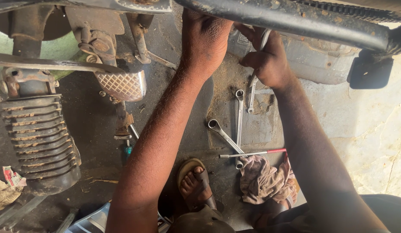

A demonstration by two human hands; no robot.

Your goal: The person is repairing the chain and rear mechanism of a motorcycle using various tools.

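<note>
right hand [269,60] gripping a spanner [257,64], left hand [205,39] reaching under the frame bar [295,19], fingers hidden; work mid-way, two ring spanners [235,129] lying unused.

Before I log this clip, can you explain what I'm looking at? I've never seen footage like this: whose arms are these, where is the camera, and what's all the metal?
The single picture comes from a camera worn on the person's head, looking down at their own arms and a sandalled foot. They are working beside a motorcycle: its finned engine and a footrest show at left. The left hand reaches up under a black bar. The right hand grips a wrench. On the oily floor lie two more spanners, a thin rod with a red end and a rag.
</note>
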